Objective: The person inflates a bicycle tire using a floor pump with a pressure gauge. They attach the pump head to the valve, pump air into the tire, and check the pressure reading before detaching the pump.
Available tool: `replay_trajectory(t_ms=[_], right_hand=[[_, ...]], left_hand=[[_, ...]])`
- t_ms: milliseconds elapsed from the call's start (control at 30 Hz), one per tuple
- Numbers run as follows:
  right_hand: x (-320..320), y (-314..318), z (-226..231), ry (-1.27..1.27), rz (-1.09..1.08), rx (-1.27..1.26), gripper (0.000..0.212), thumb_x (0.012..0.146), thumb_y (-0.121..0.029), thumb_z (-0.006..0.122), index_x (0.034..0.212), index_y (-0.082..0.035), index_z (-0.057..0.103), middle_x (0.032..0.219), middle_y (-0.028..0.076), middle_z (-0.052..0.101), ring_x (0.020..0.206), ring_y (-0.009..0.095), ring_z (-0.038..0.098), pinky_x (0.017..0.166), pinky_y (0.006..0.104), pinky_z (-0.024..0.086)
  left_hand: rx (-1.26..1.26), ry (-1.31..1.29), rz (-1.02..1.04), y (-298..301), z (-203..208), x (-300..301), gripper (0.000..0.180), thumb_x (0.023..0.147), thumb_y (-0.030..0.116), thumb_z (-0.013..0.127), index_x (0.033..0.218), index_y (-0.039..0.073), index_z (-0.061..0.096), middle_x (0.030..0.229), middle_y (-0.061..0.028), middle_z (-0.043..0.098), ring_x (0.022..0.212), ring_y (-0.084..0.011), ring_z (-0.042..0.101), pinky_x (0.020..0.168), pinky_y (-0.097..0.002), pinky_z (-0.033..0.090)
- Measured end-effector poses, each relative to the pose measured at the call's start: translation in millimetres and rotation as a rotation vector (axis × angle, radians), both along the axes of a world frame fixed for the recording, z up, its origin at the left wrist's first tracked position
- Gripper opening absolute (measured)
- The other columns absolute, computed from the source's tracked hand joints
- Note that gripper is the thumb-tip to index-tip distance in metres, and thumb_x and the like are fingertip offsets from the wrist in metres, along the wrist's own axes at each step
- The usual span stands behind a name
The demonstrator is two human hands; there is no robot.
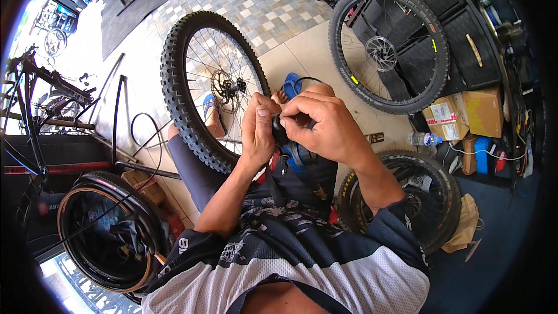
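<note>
In front of my lap, my left hand (259, 127) is closed around a small black part (279, 134), thumb on top. The fingers of my right hand (326, 121) pinch at the upper end of the same part, which they partly hide; its exact kind I cannot make out. Just below the hands, a blue-and-black item (299, 156) lies over my lap, partly covered by my right wrist. A thin black cable or hose (307, 79) curves out above my right hand. Beside my left forearm stands a knobby-tyred bicycle wheel (177, 93) with a disc rotor, touched by neither hand.
Another wheel (343, 75) leans on dark drawers at the right, with a further tyred wheel (447, 215) below. Cardboard boxes (483, 110) and a plastic bottle (425, 139) stand nearby. At left are a bicycle frame (64, 84) and stacked tyres (67, 238). Someone sits far left.
</note>
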State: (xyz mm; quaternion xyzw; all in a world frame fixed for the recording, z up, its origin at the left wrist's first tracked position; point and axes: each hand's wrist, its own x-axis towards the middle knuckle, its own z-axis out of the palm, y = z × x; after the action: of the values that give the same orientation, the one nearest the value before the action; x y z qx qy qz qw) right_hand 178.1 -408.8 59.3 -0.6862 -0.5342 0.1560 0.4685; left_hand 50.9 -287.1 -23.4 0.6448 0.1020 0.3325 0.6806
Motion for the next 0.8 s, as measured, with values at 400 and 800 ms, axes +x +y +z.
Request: replay_trajectory(t_ms=[400, 800], right_hand=[[15.7, 8.0, -0.7, 0.437, 0.057, -0.255, 0.018, 0.084, -0.013, 0.079, 0.09, 0.003, 0.073, 0.078, 0.011, 0.075, 0.073, 0.014, 0.072, 0.07, 0.0308, 0.057], [-4.4, 5.0, 10.3, -0.213, -0.004, -0.146, 0.015, 0.089, -0.012, 0.072, 0.087, 0.001, 0.064, 0.085, 0.019, 0.069, 0.085, 0.038, 0.071, 0.078, 0.0457, 0.057]], left_hand=[[0.048, 0.025, 0.005, -3.1, 7.7, -0.7, 0.037, 0.118, 0.033, 0.038, 0.098, 0.006, 0.051, 0.09, -0.0009, 0.051, 0.084, -0.0105, 0.044, 0.08, -0.0281, 0.041], [0.004, 0.099, 0.02, -3.7, 4.1, 1.8, 0.038, 0.119, 0.028, 0.033, 0.093, 0.006, 0.05, 0.085, -0.0011, 0.051, 0.079, -0.0096, 0.042, 0.074, -0.0283, 0.04]])
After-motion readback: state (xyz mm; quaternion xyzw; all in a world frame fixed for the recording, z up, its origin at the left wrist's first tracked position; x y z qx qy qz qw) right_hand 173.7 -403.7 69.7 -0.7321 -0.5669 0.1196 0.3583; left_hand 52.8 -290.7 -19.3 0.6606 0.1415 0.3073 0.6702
